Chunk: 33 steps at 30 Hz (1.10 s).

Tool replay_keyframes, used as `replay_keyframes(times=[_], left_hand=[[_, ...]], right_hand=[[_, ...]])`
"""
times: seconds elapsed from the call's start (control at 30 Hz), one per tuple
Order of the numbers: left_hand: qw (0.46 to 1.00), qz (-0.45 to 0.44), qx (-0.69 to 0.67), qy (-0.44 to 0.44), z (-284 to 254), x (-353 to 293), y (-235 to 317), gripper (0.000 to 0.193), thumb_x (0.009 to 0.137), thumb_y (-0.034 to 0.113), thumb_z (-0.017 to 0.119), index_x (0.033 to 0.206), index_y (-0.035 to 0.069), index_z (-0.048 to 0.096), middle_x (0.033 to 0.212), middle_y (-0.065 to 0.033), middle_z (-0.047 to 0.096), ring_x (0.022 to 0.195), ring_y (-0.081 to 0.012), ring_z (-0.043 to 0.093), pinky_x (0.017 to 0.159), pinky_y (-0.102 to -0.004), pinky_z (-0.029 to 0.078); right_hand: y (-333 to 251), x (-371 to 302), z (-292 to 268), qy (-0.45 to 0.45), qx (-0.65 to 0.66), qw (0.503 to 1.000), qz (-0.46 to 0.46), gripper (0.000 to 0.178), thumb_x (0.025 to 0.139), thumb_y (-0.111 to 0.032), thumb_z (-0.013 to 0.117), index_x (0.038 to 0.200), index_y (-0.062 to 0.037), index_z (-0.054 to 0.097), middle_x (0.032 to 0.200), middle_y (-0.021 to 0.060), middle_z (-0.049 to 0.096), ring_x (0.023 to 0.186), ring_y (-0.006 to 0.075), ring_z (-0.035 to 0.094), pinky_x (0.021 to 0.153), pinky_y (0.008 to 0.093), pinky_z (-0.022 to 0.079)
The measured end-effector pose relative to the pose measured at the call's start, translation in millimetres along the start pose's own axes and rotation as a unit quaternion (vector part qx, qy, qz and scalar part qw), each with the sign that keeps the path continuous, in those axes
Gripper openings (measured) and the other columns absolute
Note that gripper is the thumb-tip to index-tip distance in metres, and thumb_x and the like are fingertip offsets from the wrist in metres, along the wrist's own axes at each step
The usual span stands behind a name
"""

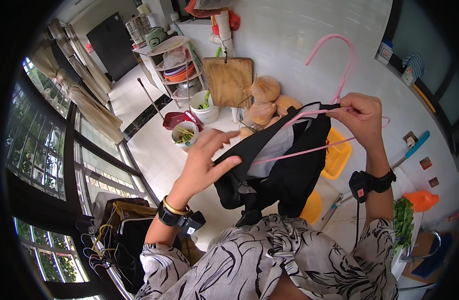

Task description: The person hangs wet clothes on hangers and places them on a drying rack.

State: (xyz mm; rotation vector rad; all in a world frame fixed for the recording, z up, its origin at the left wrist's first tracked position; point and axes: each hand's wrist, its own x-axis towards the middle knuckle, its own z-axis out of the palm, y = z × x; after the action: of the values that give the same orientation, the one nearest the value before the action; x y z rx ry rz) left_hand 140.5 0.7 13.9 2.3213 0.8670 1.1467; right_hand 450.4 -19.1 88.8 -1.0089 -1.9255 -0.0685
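Observation:
A black garment (302, 172) with a grey lining hangs in front of me. Part of a pink clothes hanger (294, 155) lies inside its opening, and the hook rises above the cloth. My right hand (362, 117) is closed, pinching the hanger together with the garment's top edge at the right. At the garment's left end is my left hand (204, 162), its thumb over the cloth and its fingers stretched out along the upper edge. It appears to hold that end between thumb and fingers; the exact contact is partly hidden.
Beyond the garment are a wooden chopping board (228, 82), wrapped round bundles (264, 90) and a white bucket (204, 112). Yellow basins (337, 165) lie behind it. Several hangers with clothes (102, 245) are by the windows at left. A sink tap (432, 242) is at lower right.

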Motion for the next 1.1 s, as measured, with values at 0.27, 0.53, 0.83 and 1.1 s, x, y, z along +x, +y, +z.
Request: replay_keyframes(times=[0.27, 0.53, 0.83, 1.1], left_hand=[[0.978, -0.167, -0.075, 0.1, 8.0, -18.8, 11.9, 0.033, 0.087, 0.026, 0.055, 0.073, -0.004, 0.053, 0.053, -0.0042, 0.043, 0.052, -0.0085, 0.037, 0.046, -0.0255, 0.033], [0.95, -0.226, -0.099, 0.191, -5.6, -35.9, 77.1, 0.029, 0.089, 0.024, 0.052, 0.085, -0.004, 0.057, 0.062, 0.0016, 0.052, 0.057, -0.0036, 0.041, 0.049, -0.0193, 0.035], [0.884, -0.249, -0.033, 0.395, -62.9, -109.5, 88.2, 0.022, 0.087, 0.018, 0.054, 0.083, -0.004, 0.056, 0.068, 0.0067, 0.05, 0.061, -0.0008, 0.039, 0.052, -0.017, 0.032], [0.862, -0.331, 0.13, 0.361, -108.5, -186.0, 104.1, 0.036, 0.082, 0.028, 0.06, 0.066, 0.0, 0.044, 0.057, 0.0039, 0.034, 0.055, -0.0059, 0.029, 0.048, -0.0225, 0.023]], right_hand=[[9.4, 2.5, 59.8, 0.264, -0.078, 0.955, -0.108, 0.023, 0.069, 0.0, 0.067, 0.081, -0.0037, 0.048, 0.07, 0.0077, 0.046, 0.061, 0.0204, 0.048, 0.061, 0.031, 0.04], [-34.9, -34.2, 205.9, -0.062, 0.176, 0.965, 0.186, 0.056, 0.063, -0.031, 0.074, 0.1, -0.0011, 0.044, 0.093, 0.0175, 0.051, 0.08, 0.0369, 0.054, 0.064, 0.0405, 0.046], [14.3, -34.7, 276.2, -0.227, 0.587, 0.74, 0.236, 0.017, 0.085, -0.013, 0.053, 0.096, 0.0001, 0.056, 0.081, -0.0004, 0.058, 0.072, 0.0064, 0.051, 0.064, 0.0207, 0.041], [55.1, 55.7, 255.7, -0.118, 0.438, 0.89, 0.05, 0.017, 0.085, -0.012, 0.055, 0.096, 0.0007, 0.058, 0.08, 0.0018, 0.061, 0.071, 0.0101, 0.056, 0.065, 0.0203, 0.044]])
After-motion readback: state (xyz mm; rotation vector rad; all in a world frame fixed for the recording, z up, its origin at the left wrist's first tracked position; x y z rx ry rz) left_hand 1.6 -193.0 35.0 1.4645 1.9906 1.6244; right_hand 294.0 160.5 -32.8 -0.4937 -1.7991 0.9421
